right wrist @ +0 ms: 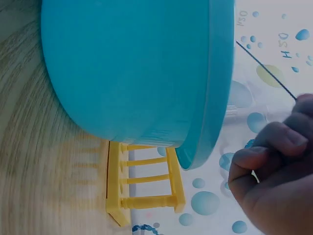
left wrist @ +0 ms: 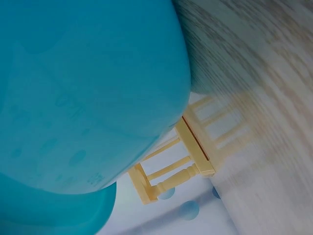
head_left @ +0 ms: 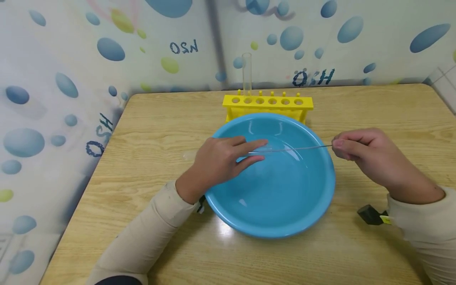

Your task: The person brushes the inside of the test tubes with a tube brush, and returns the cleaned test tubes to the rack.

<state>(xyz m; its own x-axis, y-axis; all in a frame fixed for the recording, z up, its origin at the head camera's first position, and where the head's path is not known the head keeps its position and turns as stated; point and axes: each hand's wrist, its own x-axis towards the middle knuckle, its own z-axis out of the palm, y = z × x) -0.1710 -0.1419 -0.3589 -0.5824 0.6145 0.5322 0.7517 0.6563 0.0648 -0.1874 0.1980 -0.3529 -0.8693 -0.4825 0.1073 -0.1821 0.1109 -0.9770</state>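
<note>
My left hand (head_left: 222,160) holds a clear glass test tube (head_left: 189,155) lying nearly level over the blue basin (head_left: 272,233). Its closed end sticks out on the left; fingers and thumb cover its middle. My right hand (head_left: 370,156) pinches the end of a thin, dark wire handle (head_left: 313,147), like a test tube brush's, just past the basin's right rim. The wire runs left into the tube's mouth; any bristles are hidden. In the right wrist view the right hand (right wrist: 274,166) has curled fingers around the wire (right wrist: 266,71). The left wrist view does not show the left hand.
Behind the basin stands a yellow test tube rack (head_left: 268,103) with another clear test tube (head_left: 247,75) upright in it. Everything rests on a wooden table (head_left: 164,118) against a bubble-patterned wall (head_left: 199,67). In the left wrist view the basin's side (left wrist: 98,98) fills much of the picture.
</note>
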